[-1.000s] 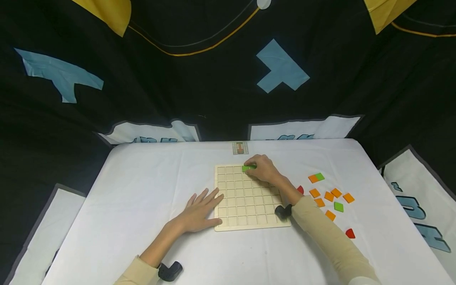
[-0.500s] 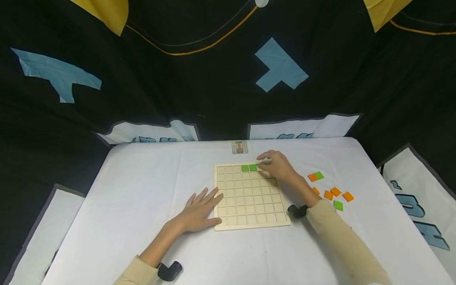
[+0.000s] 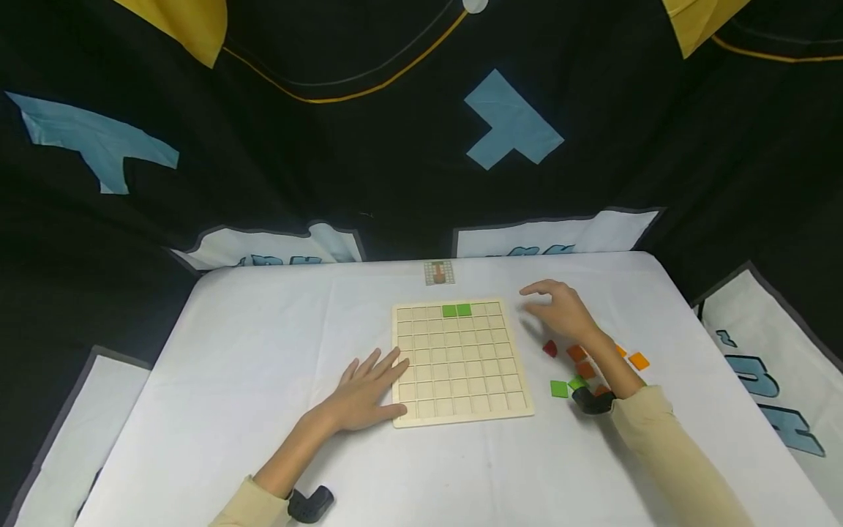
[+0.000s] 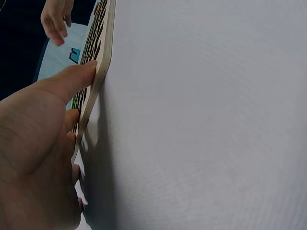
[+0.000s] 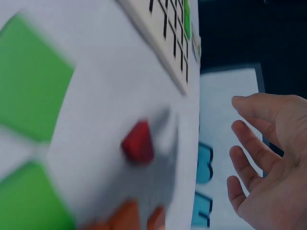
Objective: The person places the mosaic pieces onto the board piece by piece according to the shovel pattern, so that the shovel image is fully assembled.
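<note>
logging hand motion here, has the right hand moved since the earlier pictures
Yes, to the right: judged against the wooden board in the head view, the right hand went from over its far edge to past its right side.

Pale cream, the board (image 3: 461,380) is patterned with a square grid; at its 12 o'clock sit two green tiles (image 3: 464,310). Around its 3 o'clock, on a plain white table (image 3: 250,337), show a red piece (image 3: 549,348), orange tiles (image 3: 639,361) and loose green squares (image 3: 559,389). The sleeves (image 3: 678,454) are beige, the wrist cameras (image 3: 311,505) black. Beyond, at 12 o'clock, a black backdrop (image 3: 296,168) carries light-blue shapes (image 3: 514,121) and yellow shapes (image 3: 181,25).
</note>
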{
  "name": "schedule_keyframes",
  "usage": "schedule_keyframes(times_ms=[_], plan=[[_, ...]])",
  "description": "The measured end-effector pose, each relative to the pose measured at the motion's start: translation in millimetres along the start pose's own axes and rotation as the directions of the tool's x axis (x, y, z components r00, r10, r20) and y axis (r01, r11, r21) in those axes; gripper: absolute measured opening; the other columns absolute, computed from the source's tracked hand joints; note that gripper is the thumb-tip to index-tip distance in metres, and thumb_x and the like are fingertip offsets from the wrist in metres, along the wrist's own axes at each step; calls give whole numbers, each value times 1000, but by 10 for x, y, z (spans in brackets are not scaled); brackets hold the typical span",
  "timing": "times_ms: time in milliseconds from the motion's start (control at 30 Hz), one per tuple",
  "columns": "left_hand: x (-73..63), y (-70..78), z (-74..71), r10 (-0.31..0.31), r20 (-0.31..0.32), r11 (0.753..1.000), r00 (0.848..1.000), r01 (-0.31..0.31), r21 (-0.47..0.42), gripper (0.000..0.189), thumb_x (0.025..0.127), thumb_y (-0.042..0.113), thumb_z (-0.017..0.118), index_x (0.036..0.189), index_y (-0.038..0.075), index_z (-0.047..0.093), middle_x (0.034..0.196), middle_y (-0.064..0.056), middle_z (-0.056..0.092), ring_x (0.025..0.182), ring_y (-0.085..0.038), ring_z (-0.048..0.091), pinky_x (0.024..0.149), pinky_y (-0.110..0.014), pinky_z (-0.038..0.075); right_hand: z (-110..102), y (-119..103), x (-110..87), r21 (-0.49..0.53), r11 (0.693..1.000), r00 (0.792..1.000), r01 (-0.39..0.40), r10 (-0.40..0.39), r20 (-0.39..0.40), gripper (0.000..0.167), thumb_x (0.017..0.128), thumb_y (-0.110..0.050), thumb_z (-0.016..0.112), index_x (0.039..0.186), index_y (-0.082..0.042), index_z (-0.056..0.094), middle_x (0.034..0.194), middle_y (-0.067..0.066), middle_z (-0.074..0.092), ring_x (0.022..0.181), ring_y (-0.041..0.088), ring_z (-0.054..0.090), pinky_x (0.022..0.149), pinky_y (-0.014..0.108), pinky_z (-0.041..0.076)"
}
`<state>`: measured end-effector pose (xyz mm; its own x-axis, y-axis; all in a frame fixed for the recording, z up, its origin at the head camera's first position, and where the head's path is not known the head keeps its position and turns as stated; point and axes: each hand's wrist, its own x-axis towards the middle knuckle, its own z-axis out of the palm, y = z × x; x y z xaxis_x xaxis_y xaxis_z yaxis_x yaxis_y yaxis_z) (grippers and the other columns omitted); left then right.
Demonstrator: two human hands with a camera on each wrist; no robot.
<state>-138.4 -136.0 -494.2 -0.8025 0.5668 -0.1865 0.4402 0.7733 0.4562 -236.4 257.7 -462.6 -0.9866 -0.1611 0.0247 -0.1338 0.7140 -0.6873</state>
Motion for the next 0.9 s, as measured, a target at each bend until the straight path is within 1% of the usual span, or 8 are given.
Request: schedule_keyframes(times_ms=[100, 133, 267, 333, 367, 467, 600, 900], plan=[[-4, 10, -4, 2, -5, 1000, 1000, -2, -4, 77, 96, 52, 58, 157, 12, 33, 165, -11, 19, 150, -40, 8, 114, -66, 4, -105, 101, -98, -6, 999, 999, -39, 39, -7, 29, 96, -12, 66, 123, -2, 69, 137, 20, 56, 129, 40, 45, 108, 57, 33], [-3, 13, -4, 1, -3, 1000, 1000, -1, -5, 77, 96, 51, 58, 157, 12, 33, 165, -11, 18, 150, -40, 7, 114, -66, 4, -134, 136, -129, -5, 998, 998, -59, 59, -4, 30, 96, -13, 65, 124, -2, 68, 137, 20, 56, 122, 41, 51, 104, 57, 38], [-2, 35, -4, 0, -4, 1000, 1000, 0, -9, 77, 96, 50, 59, 157, 12, 33, 165, -11, 18, 150, -40, 7, 114, -66, 3, -250, 289, -240, -13, 995, 995, -103, 103, -5, 32, 99, -16, 63, 127, -1, 66, 140, 23, 52, 111, 41, 50, 99, 59, 42], [3, 38, -2, -5, -1, 1000, 1000, 5, -3, 77, 96, 50, 59, 158, 13, 32, 165, -10, 17, 150, -39, 6, 114, -65, 3, -302, 375, -283, -10, 993, 993, -120, 120, -11, 32, 99, -17, 63, 127, -1, 66, 141, 25, 51, 116, 43, 50, 102, 62, 39], [2, 40, -3, -4, -5, 1000, 1000, 4, -8, 77, 96, 50, 60, 157, 12, 32, 165, -11, 17, 150, -40, 7, 114, -66, 4, -328, 415, -302, -7, 992, 992, -128, 128, -16, 32, 99, -17, 63, 127, -1, 66, 141, 25, 50, 123, 43, 44, 105, 64, 35], [6, 35, -3, -10, -1, 1000, 1000, 10, -6, 77, 96, 50, 60, 158, 13, 32, 165, -10, 17, 150, -39, 7, 114, -65, 3, -386, 540, -355, 14, 985, 985, -174, 174, -12, 33, 100, -19, 62, 128, -1, 65, 142, 26, 49, 132, 46, 38, 106, 67, 31], [6, 24, -1, -4, -3, 1000, 1000, 4, -8, 77, 96, 50, 59, 158, 12, 32, 165, -10, 16, 150, -40, 6, 114, -66, 2, -438, 690, -420, 45, 975, 976, -217, 217, 15, 35, 100, -18, 60, 131, 0, 62, 143, 28, 47, 132, 47, 36, 105, 69, 30], [1, 32, -3, -1, -7, 1000, 1000, 1, -13, 77, 96, 51, 58, 157, 12, 32, 165, -11, 17, 150, -41, 7, 113, -67, 3, -455, 887, -456, 87, 971, 975, -221, 218, 46, 37, 100, -8, 55, 135, 4, 58, 144, 29, 45, 132, 46, 37, 107, 63, 33]])
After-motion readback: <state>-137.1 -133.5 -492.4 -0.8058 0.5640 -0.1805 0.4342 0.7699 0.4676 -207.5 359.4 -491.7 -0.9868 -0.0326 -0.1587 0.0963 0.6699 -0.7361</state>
